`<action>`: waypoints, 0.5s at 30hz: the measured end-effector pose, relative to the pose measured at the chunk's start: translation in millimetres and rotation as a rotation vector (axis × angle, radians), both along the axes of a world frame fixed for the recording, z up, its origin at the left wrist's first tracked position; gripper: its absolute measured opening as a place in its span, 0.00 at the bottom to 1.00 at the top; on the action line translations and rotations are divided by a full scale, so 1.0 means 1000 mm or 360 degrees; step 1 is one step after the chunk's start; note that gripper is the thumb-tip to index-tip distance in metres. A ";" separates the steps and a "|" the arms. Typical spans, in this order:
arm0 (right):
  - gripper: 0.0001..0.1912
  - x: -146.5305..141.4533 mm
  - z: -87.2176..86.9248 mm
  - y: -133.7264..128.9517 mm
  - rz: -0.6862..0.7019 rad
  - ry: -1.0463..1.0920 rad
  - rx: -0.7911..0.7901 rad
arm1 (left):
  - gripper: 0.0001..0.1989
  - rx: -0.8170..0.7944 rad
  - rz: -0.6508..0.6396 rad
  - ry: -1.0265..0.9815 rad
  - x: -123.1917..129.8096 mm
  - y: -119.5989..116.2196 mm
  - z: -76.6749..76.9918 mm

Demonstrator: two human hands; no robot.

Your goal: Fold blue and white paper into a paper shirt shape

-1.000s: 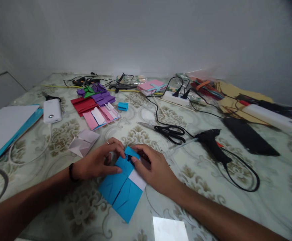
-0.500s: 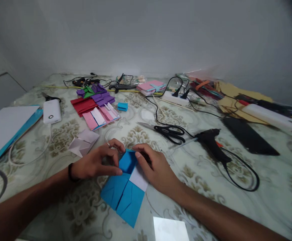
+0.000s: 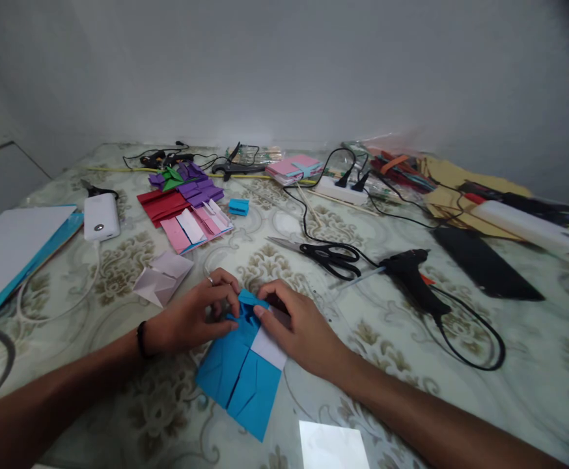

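Close together, both hands work at the far end of the blue paper (image 3: 248, 384). The left hand (image 3: 191, 319), with a ring (image 3: 211, 281) on one finger and a dark bracelet (image 3: 141, 339) at the wrist, pinches the paper's far left edge between thumb and fingertips. The right hand (image 3: 304, 329) grips the far right part, its thumb on top and its fingers curled around the edge. Between them the far end is bent up and creased; the near part, with a split down its middle, lies towards the person on the patterned worktop (image 3: 167, 417). A white area (image 3: 269, 347) shows along the paper's right side, beside the right hand. Just beyond the left hand lies a folded pale paper (image 3: 163, 279). Farther off are pink (image 3: 197, 225), red (image 3: 165, 205), purple (image 3: 201, 191) and green (image 3: 172, 178) folded papers, with a small blue piece (image 3: 239, 207) near them. Beyond the right hand, black scissors (image 3: 331, 258) lie slightly open, and a glue gun (image 3: 414, 280) rests to their right, near a flat black object (image 3: 487, 264). At the left lie a power bank (image 3: 101, 217) and a stack of sheets (image 3: 18, 244).
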State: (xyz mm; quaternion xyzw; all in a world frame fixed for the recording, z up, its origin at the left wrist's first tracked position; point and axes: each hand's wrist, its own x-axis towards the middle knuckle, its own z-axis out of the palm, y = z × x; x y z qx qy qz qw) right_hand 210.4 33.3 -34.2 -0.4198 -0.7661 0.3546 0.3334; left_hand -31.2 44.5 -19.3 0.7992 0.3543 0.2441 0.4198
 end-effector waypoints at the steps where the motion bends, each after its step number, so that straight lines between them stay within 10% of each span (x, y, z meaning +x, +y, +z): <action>1: 0.04 0.000 -0.001 0.000 0.0019 0.0003 0.0025 | 0.02 0.0021 0.0021 0.0028 0.001 -0.001 -0.001; 15: 0.03 -0.001 -0.003 0.003 0.0143 0.0043 0.0084 | 0.08 0.0292 0.0066 0.0126 0.004 -0.008 -0.006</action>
